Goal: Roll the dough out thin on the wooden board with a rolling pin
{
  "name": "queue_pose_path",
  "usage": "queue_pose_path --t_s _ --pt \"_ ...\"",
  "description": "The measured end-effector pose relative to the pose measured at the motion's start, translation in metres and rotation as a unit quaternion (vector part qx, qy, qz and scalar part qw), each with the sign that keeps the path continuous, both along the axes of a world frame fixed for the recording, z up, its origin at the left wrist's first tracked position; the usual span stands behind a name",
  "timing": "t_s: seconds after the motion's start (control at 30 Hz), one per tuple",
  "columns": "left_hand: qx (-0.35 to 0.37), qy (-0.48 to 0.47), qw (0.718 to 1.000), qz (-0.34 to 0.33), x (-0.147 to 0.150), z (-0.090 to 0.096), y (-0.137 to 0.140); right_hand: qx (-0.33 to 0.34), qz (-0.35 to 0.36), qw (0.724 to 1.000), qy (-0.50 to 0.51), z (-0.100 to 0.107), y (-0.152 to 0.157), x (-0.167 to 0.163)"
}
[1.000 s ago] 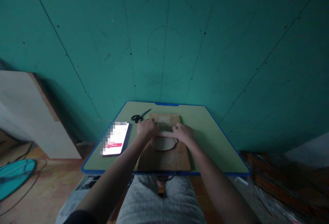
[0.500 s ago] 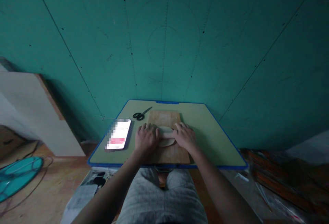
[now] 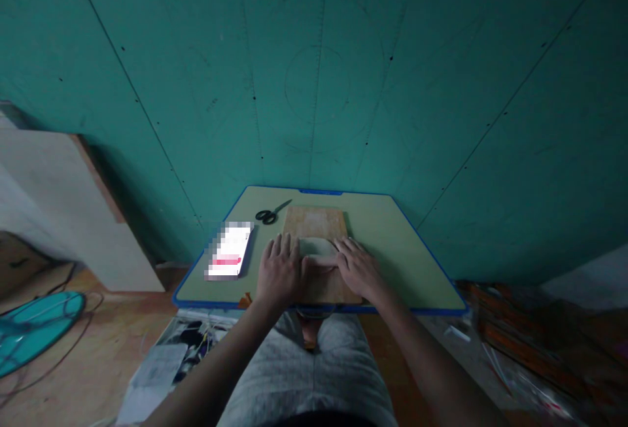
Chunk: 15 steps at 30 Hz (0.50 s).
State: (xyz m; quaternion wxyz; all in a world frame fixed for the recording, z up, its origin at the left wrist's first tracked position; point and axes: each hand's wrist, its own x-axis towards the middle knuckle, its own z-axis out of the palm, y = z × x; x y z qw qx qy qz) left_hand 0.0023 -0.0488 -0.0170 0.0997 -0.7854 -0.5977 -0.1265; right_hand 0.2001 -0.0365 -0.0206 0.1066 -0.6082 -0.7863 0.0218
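A wooden cutting board [image 3: 314,216] lies on a pale green table with a blue rim. On it rests a flat, pale sheet of dough [image 3: 315,246] with a short rolling pin [image 3: 322,261] across its near part. My left hand [image 3: 279,273] lies palm down over the pin's left end, its fingers stretched forward. Over the right end is my right hand [image 3: 358,265], fingers extended and slanting inward. Both palms hide the ends of the pin, and the hands cover the sides of the dough.
Black-handled scissors [image 3: 269,215] lie at the table's back left. A lit phone [image 3: 229,252] with a blurred screen is left of my left hand. The green wall [image 3: 314,87] rises behind the table. A white panel [image 3: 88,211] leans at left; clutter covers the floor at right.
The rolling pin has come nearer to me over the dough, so more dough shows beyond it. My left fingers have straightened from a curl. The camera view has shifted slightly.
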Motion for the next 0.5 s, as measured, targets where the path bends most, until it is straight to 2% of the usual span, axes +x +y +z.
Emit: queue_pose_path --t_s 0.13,0.2,0.33,0.5 --pt "0.02 -0.004 1.0 -0.019 -0.002 -0.008 -0.012 0.021 0.019 1.0 0.003 -0.008 -0.006 0.006" --pt "0.039 -0.01 0.999 -0.028 -0.003 -0.01 -0.015 0.009 0.028 1.0 0.005 -0.008 -0.001 0.008" --pt "0.077 -0.016 0.996 -0.037 -0.001 -0.01 -0.01 -0.037 0.012 0.999 -0.006 0.0 0.027 0.004" --pt "0.056 -0.019 0.997 -0.04 0.0 -0.003 0.003 -0.095 -0.01 0.995 -0.02 0.014 0.068 -0.012"
